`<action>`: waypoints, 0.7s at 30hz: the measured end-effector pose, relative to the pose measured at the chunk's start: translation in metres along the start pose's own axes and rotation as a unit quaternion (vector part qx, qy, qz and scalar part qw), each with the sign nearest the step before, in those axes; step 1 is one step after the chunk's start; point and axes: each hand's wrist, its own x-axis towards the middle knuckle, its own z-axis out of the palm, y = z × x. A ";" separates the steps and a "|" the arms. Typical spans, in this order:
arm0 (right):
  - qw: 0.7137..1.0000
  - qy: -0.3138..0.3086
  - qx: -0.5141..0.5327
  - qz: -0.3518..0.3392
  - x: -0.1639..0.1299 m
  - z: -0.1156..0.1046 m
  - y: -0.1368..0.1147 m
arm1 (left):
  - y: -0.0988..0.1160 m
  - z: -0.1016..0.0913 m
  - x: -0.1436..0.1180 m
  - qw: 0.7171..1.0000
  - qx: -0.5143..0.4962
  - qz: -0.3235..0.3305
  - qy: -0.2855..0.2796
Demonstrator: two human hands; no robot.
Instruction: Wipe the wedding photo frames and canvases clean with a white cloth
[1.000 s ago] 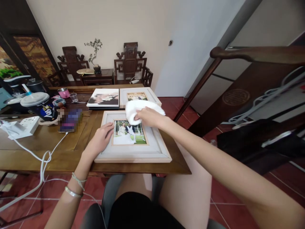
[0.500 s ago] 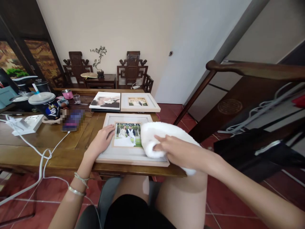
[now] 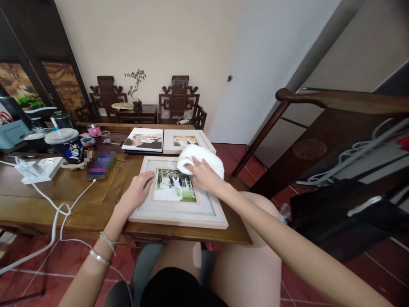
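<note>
A pale wooden picture frame lies flat near the front edge of the wooden table, with a photo of two people at its centre. My left hand rests on its left side, fingers stretched over the border and holding nothing. A bunched white towel covers the frame's far right corner. Over the towel, my right hand presses it down with bent fingers; some fingertips are hidden in the cloth.
Behind lie a second picture frame and a white photo panel. To the left are a phone on a cable, a lidded cup and a power strip. A wooden chair stands at right.
My right hand has moved the towel from the frame's right side up to its far right corner. My left hand stays on the left border. The view has shifted slightly.
</note>
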 end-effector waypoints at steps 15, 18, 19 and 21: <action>0.977 -0.153 0.053 -0.142 -0.072 -0.054 -0.052 | -0.015 0.012 -0.002 0.999 -0.002 -0.008 0.037; 0.974 -0.148 0.105 -0.133 -0.082 -0.055 -0.058 | -0.013 0.011 -0.002 0.999 -0.001 -0.009 0.033; 0.974 -0.140 0.121 -0.129 -0.080 -0.051 -0.058 | -0.013 0.011 -0.002 0.999 0.000 -0.010 0.031; 0.976 -0.118 0.132 -0.124 -0.067 -0.039 -0.054 | -0.013 0.011 -0.001 1.000 0.003 -0.011 0.029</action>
